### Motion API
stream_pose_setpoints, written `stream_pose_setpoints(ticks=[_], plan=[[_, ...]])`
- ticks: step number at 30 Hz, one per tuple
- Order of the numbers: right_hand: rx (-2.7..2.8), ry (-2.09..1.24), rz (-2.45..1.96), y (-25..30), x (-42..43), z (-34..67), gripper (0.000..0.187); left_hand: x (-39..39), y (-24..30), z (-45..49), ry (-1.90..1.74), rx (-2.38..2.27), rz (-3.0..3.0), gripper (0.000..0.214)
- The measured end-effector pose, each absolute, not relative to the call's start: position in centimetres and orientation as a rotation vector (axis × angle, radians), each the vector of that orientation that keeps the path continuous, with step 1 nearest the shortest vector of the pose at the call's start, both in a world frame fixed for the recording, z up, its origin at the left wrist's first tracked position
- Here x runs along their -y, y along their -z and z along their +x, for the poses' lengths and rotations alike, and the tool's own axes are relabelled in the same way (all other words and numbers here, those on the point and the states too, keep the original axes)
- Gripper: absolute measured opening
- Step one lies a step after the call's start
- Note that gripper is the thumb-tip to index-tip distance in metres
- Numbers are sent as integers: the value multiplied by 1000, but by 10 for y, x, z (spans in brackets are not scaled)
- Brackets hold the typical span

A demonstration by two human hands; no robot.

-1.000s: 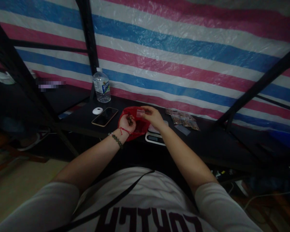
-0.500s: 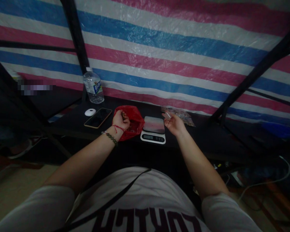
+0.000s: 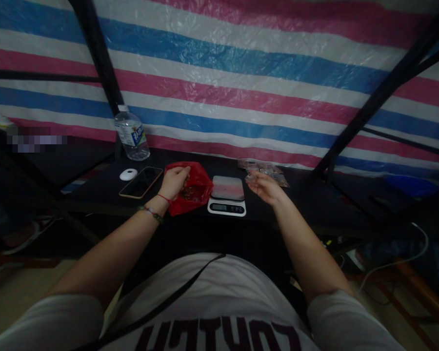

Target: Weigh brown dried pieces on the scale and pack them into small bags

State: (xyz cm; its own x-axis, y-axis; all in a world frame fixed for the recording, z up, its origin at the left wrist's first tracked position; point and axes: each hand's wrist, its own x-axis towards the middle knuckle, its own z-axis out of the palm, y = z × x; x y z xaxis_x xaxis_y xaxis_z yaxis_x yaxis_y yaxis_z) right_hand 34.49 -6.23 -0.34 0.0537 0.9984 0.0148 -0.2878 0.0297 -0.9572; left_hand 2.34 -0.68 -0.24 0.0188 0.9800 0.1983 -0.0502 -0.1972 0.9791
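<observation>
A red plastic bag (image 3: 205,187) stands with its mouth spread, and small brownish pieces (image 3: 192,192) lie inside. At the bag's left rim is my left hand (image 3: 173,183), palm turned down and fingers curled together. What it holds is hidden, though some brown shows beneath the fingers. To the right of the bag is a white digital kitchen scale (image 3: 227,208) with a bare grey weighing plate. My right hand (image 3: 265,187), just right of the scale, pinches a small clear plastic bag (image 3: 249,178). Behind that hand lie several flat clear packets (image 3: 272,169) with brownish contents.
A phone (image 3: 141,183) and a white rounded case (image 3: 128,174) lie left of the red bag. Behind them a clear plastic bottle (image 3: 132,134) stands upright. Dark metal posts (image 3: 98,53) flank the black tabletop (image 3: 307,204), backed by a striped plastic sheet (image 3: 219,92).
My left hand has turned over from palm up to palm down and shifted toward the bag's left rim, uncovering more of the pieces inside. The whole view has shifted slightly.
</observation>
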Motion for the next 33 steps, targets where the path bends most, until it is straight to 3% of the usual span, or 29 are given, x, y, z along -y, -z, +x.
stream_pose_setpoints(ticks=[10, 17, 22, 30, 33], plan=[[1001, -1264, -952, 11, 63, 322, 32, 5, 6, 13, -1070, -1431, 2160, 42], [1300, -745, -1162, 25, 46, 315, 49, 6, 13, 16, -500, -1525, 2693, 44], [1600, -414, -1357, 40, 35, 300, 42, 2, 22, 16, -341, -1602, 2755, 45], [1620, -300, -1371, 45, 34, 299, 59, -2, 23, 12, -261, -1721, 2677, 43], [1566, -258, -1393, 39, 36, 309, 55, -3, 22, 11, -261, -1725, 2681, 43]])
